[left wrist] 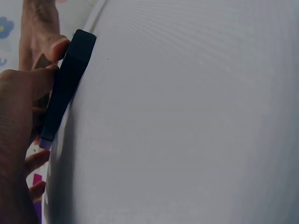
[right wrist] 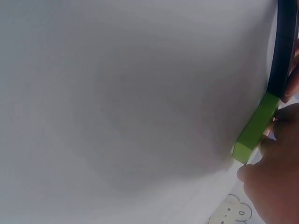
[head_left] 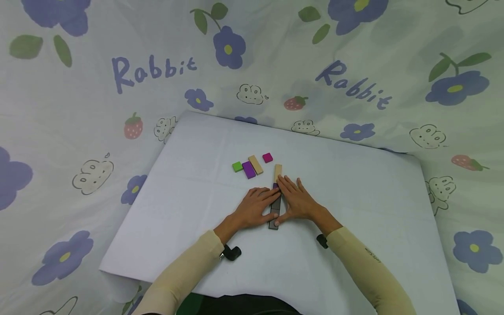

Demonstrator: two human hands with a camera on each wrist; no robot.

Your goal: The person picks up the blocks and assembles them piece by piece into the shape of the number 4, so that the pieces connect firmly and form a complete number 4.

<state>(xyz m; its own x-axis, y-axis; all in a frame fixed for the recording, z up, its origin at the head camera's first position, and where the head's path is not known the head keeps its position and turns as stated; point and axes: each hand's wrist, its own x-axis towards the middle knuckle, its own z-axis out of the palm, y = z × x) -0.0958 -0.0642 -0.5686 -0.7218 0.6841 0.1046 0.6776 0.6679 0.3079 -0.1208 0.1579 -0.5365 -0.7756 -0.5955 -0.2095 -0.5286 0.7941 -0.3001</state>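
A straight row of blocks lies on the white table in the head view. A pale wooden block point(head_left: 278, 170) forms its far end, then a purple block point(head_left: 275, 186), then dark grey blocks point(head_left: 276, 204) nearest the body. From the left, my left hand point(head_left: 256, 208) touches the row with extended fingertips and thumb. My right hand point(head_left: 298, 202) does likewise from the right, fingers straight. In the left wrist view, a purple end point(left wrist: 45, 143) shows below the dark bar point(left wrist: 70, 79). One end section point(right wrist: 257, 126) looks green in the right wrist view. Fingers partly hide the row's middle.
Beyond the left hand lie a green cube point(head_left: 237, 166), a loose purple block point(head_left: 249, 169), a loose wooden block point(head_left: 256, 165) and a magenta cube point(head_left: 267, 157). The white table point(head_left: 354, 188) meets a patterned cloth point(head_left: 267, 78) at its back edge.
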